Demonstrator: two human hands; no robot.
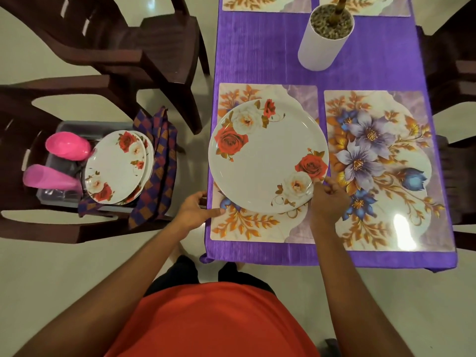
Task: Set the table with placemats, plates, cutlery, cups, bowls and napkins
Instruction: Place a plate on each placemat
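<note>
A white plate with red roses (pixel 265 161) lies over the near-left floral placemat (pixel 247 225) on the purple table. My right hand (pixel 327 199) pinches the plate's near right rim. At the table's left edge, my left hand (pixel 198 210) rests beside the plate with relaxed fingers, its thumb on the placemat corner. The near-right placemat (pixel 381 171) with blue flowers lies bare. On a chair to the left, a grey tub (pixel 64 124) holds more rose plates (pixel 116 166), two pink cups (pixel 68 146) and checked napkins (pixel 159 161).
A white cylinder pot (pixel 322 39) with pebbles stands mid-table. Two more placemats (pixel 265 2) lie at the far end. Dark brown chairs (pixel 116 47) flank the table on the left and the right. The purple tablecloth (pixel 257 52) hangs over the near edge.
</note>
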